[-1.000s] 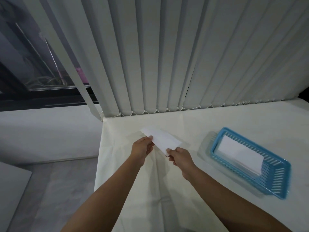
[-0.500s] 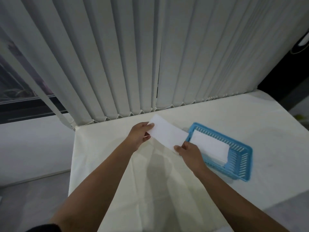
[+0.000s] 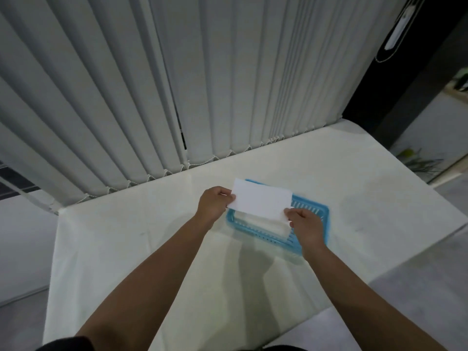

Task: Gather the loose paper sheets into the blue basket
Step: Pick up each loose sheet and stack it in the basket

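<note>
A white paper sheet (image 3: pixel 260 200) hangs flat in the air directly above the blue basket (image 3: pixel 316 211), which stands on the white table. My left hand (image 3: pixel 214 205) pinches the sheet's left edge and my right hand (image 3: pixel 305 225) pinches its near right corner. White paper (image 3: pixel 263 222) lies inside the basket, partly hidden under the held sheet and my right hand.
The table (image 3: pixel 126 236) is covered with a cream cloth. Grey vertical blinds (image 3: pixel 177 84) hang along its far edge, just behind the basket. The table's right edge (image 3: pixel 430 206) drops off to the floor; a dark doorway lies at the far right.
Both hands have carried the sheet to the right, from the table's left part to a spot over the basket. The view has swung right with them.
</note>
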### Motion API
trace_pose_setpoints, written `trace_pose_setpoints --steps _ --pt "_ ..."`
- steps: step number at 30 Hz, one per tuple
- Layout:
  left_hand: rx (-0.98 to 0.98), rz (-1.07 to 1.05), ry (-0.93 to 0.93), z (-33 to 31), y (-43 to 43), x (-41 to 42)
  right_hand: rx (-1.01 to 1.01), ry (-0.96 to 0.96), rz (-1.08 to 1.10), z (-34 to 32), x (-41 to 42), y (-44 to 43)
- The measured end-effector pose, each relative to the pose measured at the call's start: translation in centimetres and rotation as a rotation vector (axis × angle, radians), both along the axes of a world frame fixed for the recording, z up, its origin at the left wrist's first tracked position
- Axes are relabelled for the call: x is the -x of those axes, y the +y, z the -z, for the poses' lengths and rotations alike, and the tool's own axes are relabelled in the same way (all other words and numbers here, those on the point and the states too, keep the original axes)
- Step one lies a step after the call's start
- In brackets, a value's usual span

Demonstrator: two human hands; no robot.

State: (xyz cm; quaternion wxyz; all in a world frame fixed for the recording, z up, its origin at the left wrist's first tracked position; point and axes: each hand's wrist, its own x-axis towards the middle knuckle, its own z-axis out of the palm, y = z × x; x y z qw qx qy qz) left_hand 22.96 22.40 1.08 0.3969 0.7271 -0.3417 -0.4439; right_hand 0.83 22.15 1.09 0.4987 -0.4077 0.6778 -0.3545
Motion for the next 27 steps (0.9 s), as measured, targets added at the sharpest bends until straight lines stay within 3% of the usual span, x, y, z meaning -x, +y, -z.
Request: trace_pose_setpoints --steps 8,14,27 --pt "0.011 -0.001 -0.164 0.4 -2.5 3.1 -0.058 -0.049 0.061 0.4 3.3 -1.6" --pt "-0.101 0.031 -0.279 0.9 -3.4 3.2 -0.103 -0.001 -0.053 1.0 3.5 -2.2" --pt "-0.234 0.045 -0.272 3.1 -3.2 1.5 -0.219 0.016 -0.077 3.4 3.0 -2.6"
